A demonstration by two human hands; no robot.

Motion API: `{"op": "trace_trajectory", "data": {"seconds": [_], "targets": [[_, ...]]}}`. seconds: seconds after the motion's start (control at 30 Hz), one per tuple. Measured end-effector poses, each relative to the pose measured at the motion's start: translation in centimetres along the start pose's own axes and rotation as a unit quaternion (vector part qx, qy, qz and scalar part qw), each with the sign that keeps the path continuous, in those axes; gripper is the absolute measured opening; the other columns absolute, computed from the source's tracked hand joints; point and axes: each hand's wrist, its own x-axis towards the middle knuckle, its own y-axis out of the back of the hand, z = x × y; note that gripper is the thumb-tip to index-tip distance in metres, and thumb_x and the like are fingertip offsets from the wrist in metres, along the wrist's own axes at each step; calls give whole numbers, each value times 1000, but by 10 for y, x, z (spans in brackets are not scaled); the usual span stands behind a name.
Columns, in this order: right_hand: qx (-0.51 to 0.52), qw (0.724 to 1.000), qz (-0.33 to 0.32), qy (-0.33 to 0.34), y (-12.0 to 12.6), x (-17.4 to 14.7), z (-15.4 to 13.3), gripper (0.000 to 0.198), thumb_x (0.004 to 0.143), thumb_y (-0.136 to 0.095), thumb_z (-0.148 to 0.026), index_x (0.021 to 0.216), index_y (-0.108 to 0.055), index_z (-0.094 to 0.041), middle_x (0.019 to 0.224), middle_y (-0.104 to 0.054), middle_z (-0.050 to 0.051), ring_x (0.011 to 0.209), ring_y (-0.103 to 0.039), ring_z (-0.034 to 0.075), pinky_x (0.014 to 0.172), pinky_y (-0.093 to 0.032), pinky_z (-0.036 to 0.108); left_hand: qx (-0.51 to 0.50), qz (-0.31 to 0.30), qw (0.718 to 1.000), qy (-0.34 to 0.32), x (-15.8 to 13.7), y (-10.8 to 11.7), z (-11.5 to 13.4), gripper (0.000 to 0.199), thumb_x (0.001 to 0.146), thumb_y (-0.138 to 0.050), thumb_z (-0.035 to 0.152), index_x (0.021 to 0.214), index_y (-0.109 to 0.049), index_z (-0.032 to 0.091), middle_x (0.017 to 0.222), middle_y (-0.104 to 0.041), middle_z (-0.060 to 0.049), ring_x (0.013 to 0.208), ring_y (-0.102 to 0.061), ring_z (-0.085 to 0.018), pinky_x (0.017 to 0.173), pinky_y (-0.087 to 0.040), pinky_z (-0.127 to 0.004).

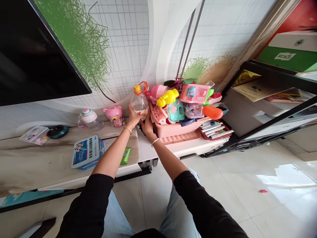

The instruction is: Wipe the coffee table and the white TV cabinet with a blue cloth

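Note:
A clear plastic bottle (139, 102) with a yellow cap and an orange ring handle stands upright at the back of the cabinet top. Around its left side wraps my left hand (134, 118), with a gold bangle at the wrist. My right hand (148, 127), wearing a pale bangle, is at the lower right of the bottle; its fingertips are partly hidden, and it seems to press against the bottle. Just right of it, a pink bin (170, 130) is heaped with toys, among them a yellow toy (167, 98) and a pink toy case (194, 94).
Left along the cabinet are a pink bear figure (114, 115), a cup (91, 119), a blue box (88, 152), a black round object (57, 132) and a green packet (125, 156). A basket of markers (215, 130) sits right of the bin, beside a black-framed shelf (247, 96).

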Motion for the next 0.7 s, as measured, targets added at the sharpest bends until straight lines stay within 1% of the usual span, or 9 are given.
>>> {"op": "trace_trajectory", "data": {"seconds": [0.13,0.23,0.33,0.4,0.43,0.5,0.6,0.63,0.7], "targets": [[-31,999,12,22,-2,-1,-2,79,99,-51,-31,165,-12,-12,168,-34,18,163,-11,24,133,-13,52,12,-3,1000,4,0,-3,1,116,52,-95,18,150,-32,22,156,-44,-19,149,-42,-23,124,-31,-38],[-43,999,-5,12,2,-18,-9,78,100,-51,-33,163,-14,-5,168,-30,22,161,-18,28,130,-26,45,23,-8,1000,6,1,-3,-1,120,53,-95,20,153,-29,19,161,-37,-21,155,-33,-24,126,-26,-39],[-33,999,-28,13,15,-51,-17,70,101,-52,-39,160,-29,-11,161,-39,21,153,-37,30,119,-44,42,49,7,999,10,-1,1,-2,123,54,-95,18,156,-27,19,167,-26,-21,160,-22,-26,130,-17,-41],[-8,999,-31,11,29,-80,-20,56,100,-53,-42,150,-45,-19,145,-52,17,136,-55,27,111,-51,40,74,35,996,23,-12,5,4,120,57,-93,18,157,-27,21,169,-20,-20,161,-19,-29,131,-14,-43],[9,1000,-26,7,38,-95,-21,47,100,-54,-44,141,-53,-21,133,-58,15,125,-61,26,107,-52,39,84,50,995,28,-23,7,11,116,61,-92,20,157,-27,23,170,-20,-19,160,-20,-30,131,-15,-45],[51,999,0,-19,57,-124,-19,31,98,-57,-46,118,-62,-22,111,-62,9,104,-64,22,100,-53,36,86,55,995,15,-57,10,32,102,72,-86,25,156,-30,30,168,-25,-13,157,-28,-29,129,-21,-48],[133,984,64,-102,89,-161,-6,26,94,-62,-49,91,-59,-24,90,-61,1,87,-60,17,89,-53,31,52,11,998,-17,-127,7,65,73,86,-74,30,149,-39,38,163,-37,-4,154,-35,-25,125,-32,-45],[167,971,90,-144,100,-171,2,27,92,-64,-50,87,-57,-24,86,-60,-1,84,-59,15,87,-52,29,33,-3,999,-7,-151,3,71,63,88,-71,31,145,-45,37,158,-42,-4,150,-39,-25,123,-36,-43],[263,919,142,-258,124,-188,23,29,85,-70,-49,81,-55,-25,80,-59,-3,78,-59,14,81,-53,27,-12,-32,997,69,-190,-9,69,50,88,-70,31,134,-53,33,148,-53,-7,139,-52,-24,116,-44,-41]]}}
